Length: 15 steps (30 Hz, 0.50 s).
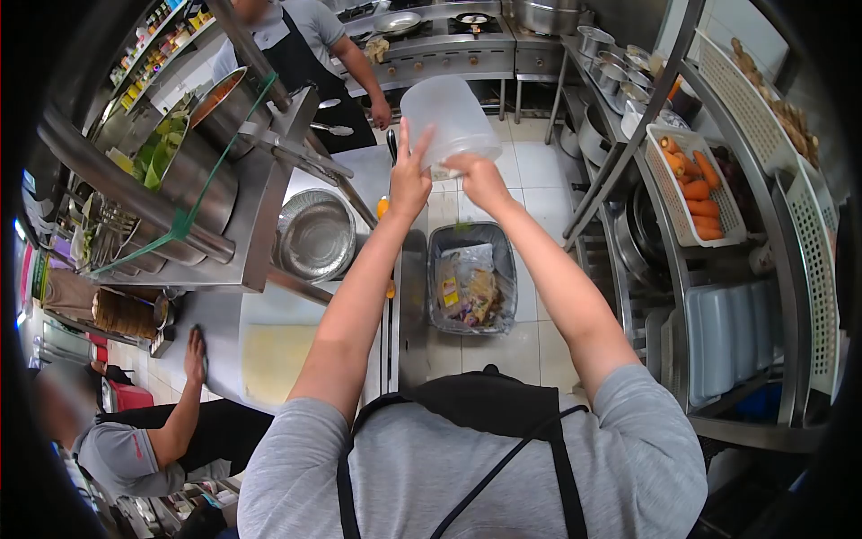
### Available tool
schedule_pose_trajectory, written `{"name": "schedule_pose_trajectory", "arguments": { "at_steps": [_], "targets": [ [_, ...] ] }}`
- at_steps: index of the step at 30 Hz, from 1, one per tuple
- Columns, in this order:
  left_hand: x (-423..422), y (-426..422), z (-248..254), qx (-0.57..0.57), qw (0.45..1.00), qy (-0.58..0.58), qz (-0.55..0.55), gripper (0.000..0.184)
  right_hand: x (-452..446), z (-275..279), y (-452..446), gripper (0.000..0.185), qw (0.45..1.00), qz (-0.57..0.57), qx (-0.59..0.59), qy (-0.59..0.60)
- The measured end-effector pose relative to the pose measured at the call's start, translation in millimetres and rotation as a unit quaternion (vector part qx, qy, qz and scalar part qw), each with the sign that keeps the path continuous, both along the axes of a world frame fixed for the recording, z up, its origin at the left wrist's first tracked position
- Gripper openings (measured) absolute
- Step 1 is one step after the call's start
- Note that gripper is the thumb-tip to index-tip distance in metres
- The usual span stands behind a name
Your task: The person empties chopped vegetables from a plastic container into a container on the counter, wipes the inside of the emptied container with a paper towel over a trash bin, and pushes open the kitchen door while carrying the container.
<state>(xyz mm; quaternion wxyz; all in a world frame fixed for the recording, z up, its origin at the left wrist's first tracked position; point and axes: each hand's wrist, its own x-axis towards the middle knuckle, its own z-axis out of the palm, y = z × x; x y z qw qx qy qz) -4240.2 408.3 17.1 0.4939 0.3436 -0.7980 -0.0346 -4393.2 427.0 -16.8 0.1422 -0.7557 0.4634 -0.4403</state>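
Observation:
Both my arms reach forward over the floor, and a translucent plastic container (449, 112) is held up between my hands. My left hand (411, 178) presses against its left side, with some fingers stretched up along the wall. My right hand (480, 178) is closed at the container's near rim, slightly blurred. Below and nearer to me, a bin (434, 296) lined with a clear bag holds food scraps and wrappers. To the left, a round metal bowl (316, 235) rests on the steel counter beside a pale cutting board (280, 364).
One person (319, 72) stands at the far left of the stove (449, 61); another (148, 440) has a hand on the left counter. A shelf rack on the right bears a basket of carrots (699, 193) and blue-grey containers (732, 341). Pots (193, 175) stand on a raised left shelf.

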Motion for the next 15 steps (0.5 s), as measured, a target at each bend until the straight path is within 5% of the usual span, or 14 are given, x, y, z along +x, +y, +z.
{"name": "schedule_pose_trajectory", "arguments": {
  "at_steps": [2,5,8,13,15],
  "targets": [
    [-3.5,1.7,-0.1,0.003,1.0,0.009,-0.021,0.078,-2.8,9.2,-21.2,0.029,0.99,-0.124,-0.053,-0.052],
    [-13.0,8.8,0.7,0.021,0.997,0.018,-0.071,0.078,4.1,12.9,-41.4,0.028,0.972,-0.155,-0.176,-0.017],
    [-15.1,6.4,4.8,0.031,0.995,0.027,-0.086,0.078,19.3,13.3,-23.7,0.024,0.979,-0.093,-0.087,-0.158],
    [0.4,-3.4,7.9,0.061,0.997,0.006,-0.039,0.078,13.3,-12.7,30.1,0.035,0.999,0.032,-0.027,-0.014],
    [1.0,-0.9,6.1,0.054,0.998,0.012,-0.009,0.078,8.3,2.9,25.3,0.036,0.995,-0.048,-0.076,-0.04]
  ]
}}
